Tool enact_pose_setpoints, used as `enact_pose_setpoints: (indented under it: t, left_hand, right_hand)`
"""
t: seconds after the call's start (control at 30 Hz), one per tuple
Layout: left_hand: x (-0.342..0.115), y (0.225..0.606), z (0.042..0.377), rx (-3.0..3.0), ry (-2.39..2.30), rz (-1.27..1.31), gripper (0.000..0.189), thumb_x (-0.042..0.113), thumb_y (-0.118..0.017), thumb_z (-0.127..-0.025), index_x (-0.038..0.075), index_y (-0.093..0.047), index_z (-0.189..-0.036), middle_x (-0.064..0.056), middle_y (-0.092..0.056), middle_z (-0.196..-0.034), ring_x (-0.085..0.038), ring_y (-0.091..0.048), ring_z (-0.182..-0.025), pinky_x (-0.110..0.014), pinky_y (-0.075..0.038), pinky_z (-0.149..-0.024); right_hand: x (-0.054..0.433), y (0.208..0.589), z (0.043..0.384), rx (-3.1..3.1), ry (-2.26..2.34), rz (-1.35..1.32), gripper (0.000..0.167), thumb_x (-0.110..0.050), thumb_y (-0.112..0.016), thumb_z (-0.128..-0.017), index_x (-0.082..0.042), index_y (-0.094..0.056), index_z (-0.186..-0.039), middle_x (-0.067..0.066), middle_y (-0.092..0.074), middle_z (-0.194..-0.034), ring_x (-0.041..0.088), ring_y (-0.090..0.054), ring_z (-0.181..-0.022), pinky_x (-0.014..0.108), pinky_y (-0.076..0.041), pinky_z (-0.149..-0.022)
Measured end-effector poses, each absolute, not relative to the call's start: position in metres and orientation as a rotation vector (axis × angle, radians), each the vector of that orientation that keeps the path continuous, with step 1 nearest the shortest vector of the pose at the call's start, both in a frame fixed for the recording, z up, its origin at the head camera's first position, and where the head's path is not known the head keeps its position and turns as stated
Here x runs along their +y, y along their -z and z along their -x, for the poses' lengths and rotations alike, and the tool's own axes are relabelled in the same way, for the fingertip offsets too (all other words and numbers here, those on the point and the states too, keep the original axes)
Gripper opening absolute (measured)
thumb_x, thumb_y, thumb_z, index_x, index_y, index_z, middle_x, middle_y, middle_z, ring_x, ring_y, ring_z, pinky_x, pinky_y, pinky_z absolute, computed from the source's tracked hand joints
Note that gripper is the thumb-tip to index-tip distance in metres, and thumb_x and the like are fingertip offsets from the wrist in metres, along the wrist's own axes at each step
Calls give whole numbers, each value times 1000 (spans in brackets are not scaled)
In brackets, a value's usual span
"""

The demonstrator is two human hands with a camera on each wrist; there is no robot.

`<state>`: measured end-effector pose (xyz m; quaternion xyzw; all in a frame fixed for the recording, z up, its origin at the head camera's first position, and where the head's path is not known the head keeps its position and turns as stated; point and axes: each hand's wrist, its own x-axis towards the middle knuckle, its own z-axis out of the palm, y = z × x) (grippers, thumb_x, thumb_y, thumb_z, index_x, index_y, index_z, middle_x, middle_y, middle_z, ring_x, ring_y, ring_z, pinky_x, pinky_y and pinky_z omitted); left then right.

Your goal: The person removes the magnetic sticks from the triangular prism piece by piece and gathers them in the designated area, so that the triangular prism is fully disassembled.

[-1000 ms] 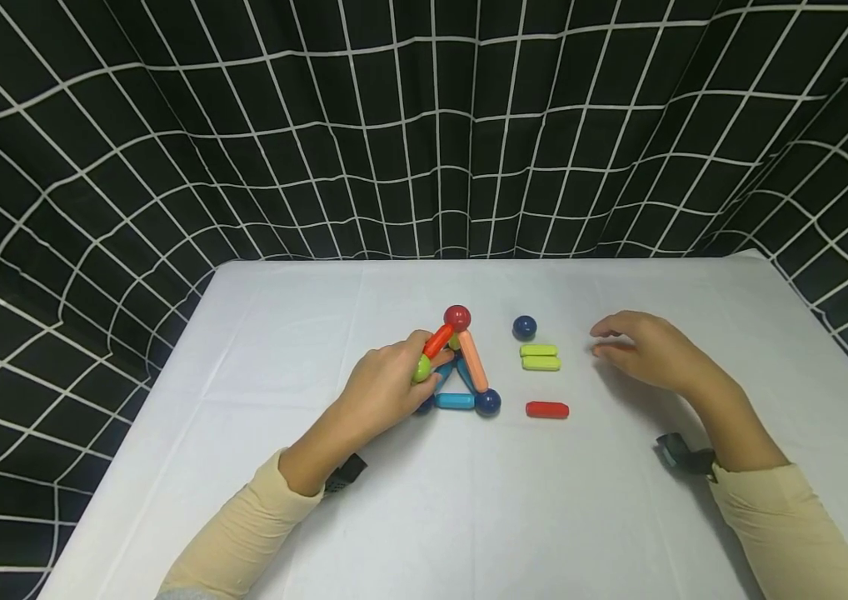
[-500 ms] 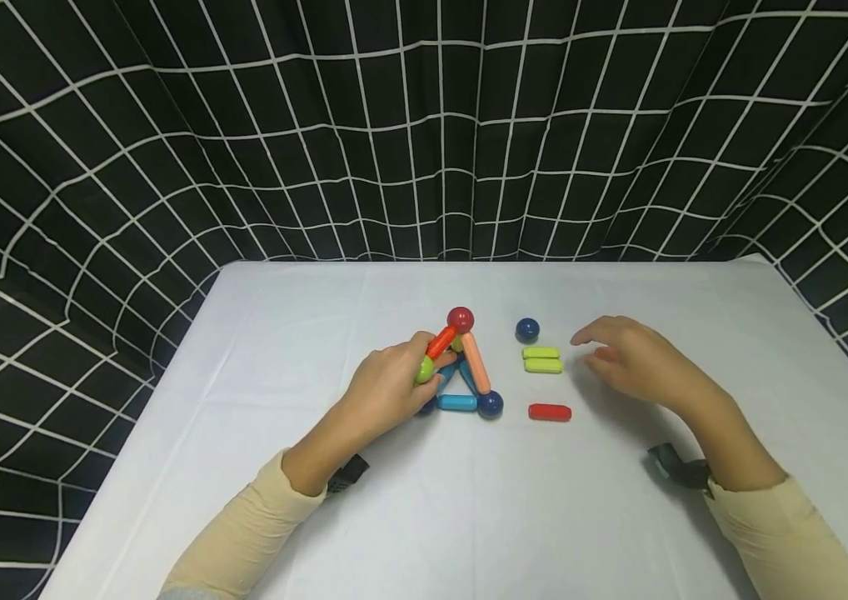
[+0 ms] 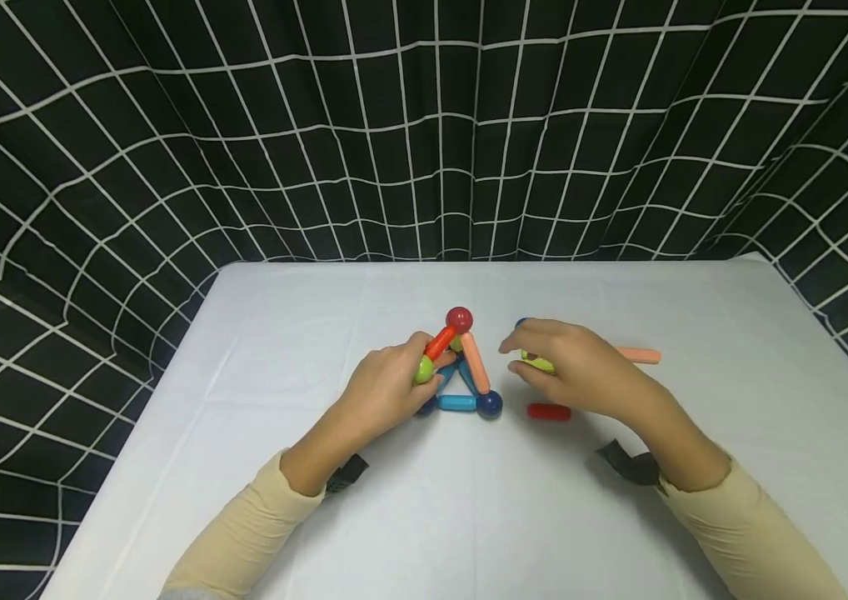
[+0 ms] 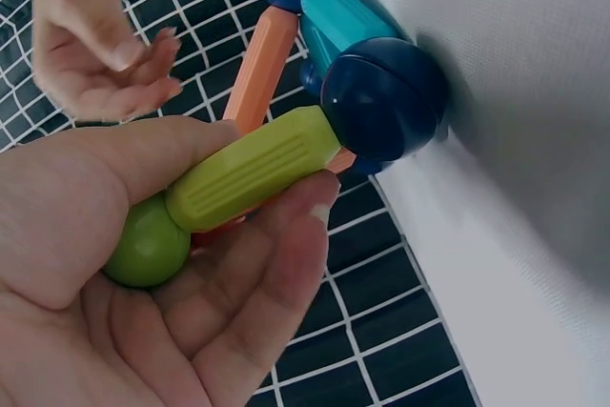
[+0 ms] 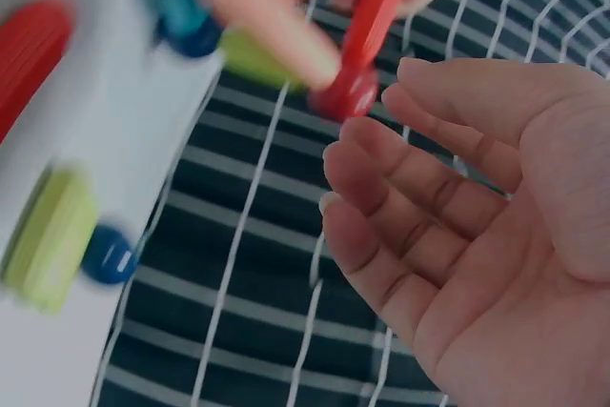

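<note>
Pinching a lime rod (image 4: 253, 169) of the ball-and-rod build (image 3: 474, 358), the L hand (image 3: 390, 379) has its thumb on one side & fingers on the other, w/ a green ball (image 4: 148, 243) at the rod's near end, tucked in by the palm. A dark-blue ball (image 4: 384, 99) sits at the rod's other end. Build stands approx. mid-table: light-blue rods (image 3: 457, 402) btwn dark-blue balls at the base, a red rod (image 3: 441, 342) from the green ball to a red ball (image 3: 459, 320), & a peach rod (image 3: 476, 368) from there to the base's R front corner.

R hand (image 3: 577, 367) holds nothing, fingers loosely spread, over the lime pair (image 3: 541, 365) R of the build; R wrist view's blurry, so prob. no contact. Loose red rod (image 3: 548, 412) lies on its near side, spare blue ball (image 5: 109, 254) mostly hidden past the fingers in head view, spare peach rod (image 3: 639, 355) to its R. White table (image 3: 424, 517); bkgd: black cloth (image 3: 589, 83) w/ white grid.
</note>
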<state>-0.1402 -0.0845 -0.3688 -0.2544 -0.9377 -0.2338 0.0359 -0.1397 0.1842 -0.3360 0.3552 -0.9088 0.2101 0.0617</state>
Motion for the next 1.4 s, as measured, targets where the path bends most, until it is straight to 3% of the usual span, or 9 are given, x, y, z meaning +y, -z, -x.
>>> enact_pose_setpoints:
  t: [0.27, 0.43, 0.87, 1.1, 1.4]
  left_hand:
    - [-86, 371, 140, -2836, 743, 834, 36, 23, -80, -87, 5, -59, -109, 4, -53, -66, -12, -51, -54, -26, -44, -50]
    - [-90, 373, 142, -2837, 694, 838, 33, 25, -82, -85, 8, -60, -104, 6, -51, -65, -11, -49, -55, -26, -42, -51]
    - [-99, 374, 150, -2956, 844, 843, 37, 22, -83, -81, 9, -64, -111, 5, -59, -78, -14, -54, -66, -30, -46, -63]
    - [-99, 374, 152, -2964, 873, 861, 38, 22, -83, -81, 11, -66, -113, 7, -59, -80, -13, -54, -68, -30, -45, -63]
    - [-98, 373, 152, -2972, 860, 876, 38, 23, -82, -83, 11, -66, -115, 7, -60, -82, -13, -54, -69, -30, -46, -64]
  right_hand:
    - [134, 332, 137, -2619, -741, -1288, 25, -13, -76, -89, -15, -71, -113, -8, -66, -96, 7, -56, -78, 26, -50, -67]
    - [112, 338, 137, -2585, -721, -1307, 27, -17, -76, -90, -12, -69, -115, -4, -69, -102, 10, -60, -84, 27, -51, -75]
    - [89, 342, 135, -2708, -691, -1114, 32, -34, -82, -85, -15, -66, -105, -11, -50, -71, 9, -47, -64, 28, -40, -57]
    - [85, 342, 135, -2704, -783, -1110, 31, -27, -85, -83, -11, -68, -104, -1, -55, -71, 11, -48, -65, 29, -41, -59]
    - [87, 343, 137, -2693, -905, -1125, 22, -22, -82, -86, -10, -66, -95, -4, -51, -68, 8, -45, -60, 27, -40, -56]
